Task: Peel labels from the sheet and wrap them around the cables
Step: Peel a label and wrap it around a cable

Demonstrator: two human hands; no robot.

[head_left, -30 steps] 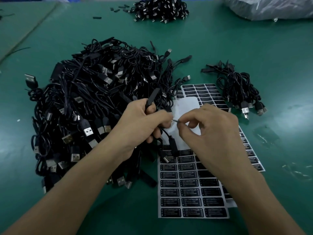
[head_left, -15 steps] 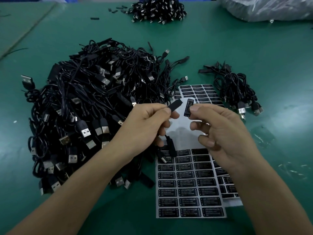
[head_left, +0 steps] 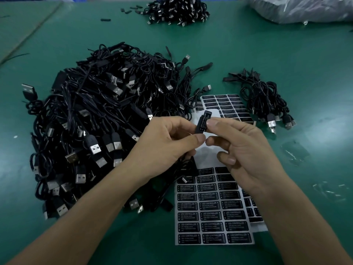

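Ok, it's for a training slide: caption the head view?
Left hand and right hand press a black label onto a cable above the label sheet, beside the cable pile.

One left hand [head_left: 168, 144] and one right hand [head_left: 248, 152], one peeled label [head_left: 204, 121], three cable heaps (big pile [head_left: 99, 121], small pile [head_left: 267, 100], far pile [head_left: 177, 10]), two visible sheets (front sheet [head_left: 212, 207], back sheet [head_left: 227, 106]) and one bag [head_left: 305, 8].

White print reading "LED CONTROLLER" is showing on the black label [head_left: 204, 121] that the right hand [head_left: 246, 150] is pinching against the cable [head_left: 199, 131] in the left hand [head_left: 168, 142]. The same words are heading each label on the near sheet [head_left: 214, 243]; the smaller lines beneath are too blurred to read.
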